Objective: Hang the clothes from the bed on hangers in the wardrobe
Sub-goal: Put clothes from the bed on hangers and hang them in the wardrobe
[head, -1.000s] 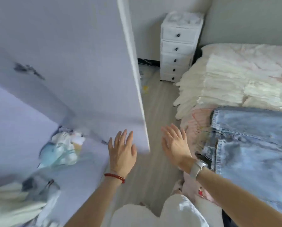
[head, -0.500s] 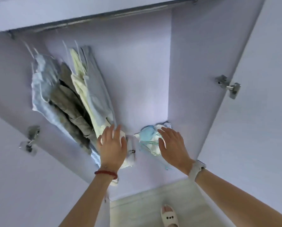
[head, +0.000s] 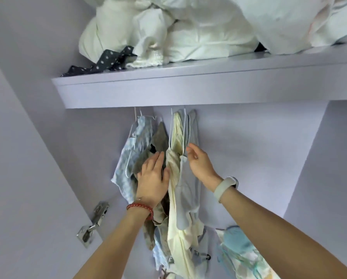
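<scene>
Inside the lilac wardrobe, several garments hang on white hangers under the shelf: a blue-white checked piece (head: pixel 129 158), an olive-grey one (head: pixel 160 137), a cream one (head: pixel 176 137) and a pale grey one (head: pixel 190 190). My left hand (head: pixel 151 178) lies flat with fingers apart against the olive-grey garment, pushing between it and the cream one. My right hand (head: pixel 198 162) is at the right side of the pale grey garment, fingers curled near a white hanger (head: pixel 183 137); it grips nothing that I can see. The bed is out of view.
A shelf (head: pixel 188 85) above carries white bedding (head: pixel 188 27) and a dark dotted cloth (head: pixel 108 61). A light blue and white bundle (head: pixel 239 250) lies at the lower right on the wardrobe floor. A metal door hinge (head: pixel 94 224) is at the lower left.
My view swung from the bed to the wardrobe and then upward. Both hands rose from the wardrobe floor area to the hanging garments and now part them.
</scene>
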Tool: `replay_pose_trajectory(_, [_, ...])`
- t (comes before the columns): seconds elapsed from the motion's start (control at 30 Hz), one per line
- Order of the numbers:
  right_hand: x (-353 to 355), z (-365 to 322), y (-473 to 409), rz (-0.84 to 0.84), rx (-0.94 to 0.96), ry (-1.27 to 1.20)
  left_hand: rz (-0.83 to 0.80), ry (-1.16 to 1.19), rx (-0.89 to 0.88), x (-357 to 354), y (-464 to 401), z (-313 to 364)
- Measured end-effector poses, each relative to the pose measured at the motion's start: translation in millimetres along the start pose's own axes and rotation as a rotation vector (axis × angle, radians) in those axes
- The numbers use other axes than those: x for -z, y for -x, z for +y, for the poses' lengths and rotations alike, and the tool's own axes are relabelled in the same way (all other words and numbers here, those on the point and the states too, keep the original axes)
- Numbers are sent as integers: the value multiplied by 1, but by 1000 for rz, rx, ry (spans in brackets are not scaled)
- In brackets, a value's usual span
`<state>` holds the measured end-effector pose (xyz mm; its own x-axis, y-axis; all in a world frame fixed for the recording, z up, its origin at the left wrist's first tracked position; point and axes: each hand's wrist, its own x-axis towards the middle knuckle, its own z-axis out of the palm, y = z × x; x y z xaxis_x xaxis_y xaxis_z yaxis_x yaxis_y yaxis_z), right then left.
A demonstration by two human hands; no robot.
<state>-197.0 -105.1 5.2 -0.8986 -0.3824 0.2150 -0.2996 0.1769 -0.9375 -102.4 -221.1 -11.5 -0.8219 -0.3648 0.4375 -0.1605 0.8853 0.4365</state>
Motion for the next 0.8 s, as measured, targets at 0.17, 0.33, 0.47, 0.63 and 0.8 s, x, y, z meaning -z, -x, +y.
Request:
replay_pose_trajectory(0.17, [-9, -5, -45, -5, -72, -103, -49, -7, -44, -22, -16, -9])
replay_pose_trajectory(0.33, [15, -4, -58, 240, 141, 75, 44, 35, -3, -29, -17, -18])
replay_pose_trajectory(0.47, [44, 8, -46, 318, 270, 157, 53, 63, 50, -34, -17, -17])
replay_pose_trajectory(0.63, [74, 72, 18, 334, 110, 489, 237, -4, -79, -37, -6, 10])
replay_pose_trajectory(0.8, [99, 109, 121, 470, -230, 601, 104, 123, -356, -61, 36, 50])
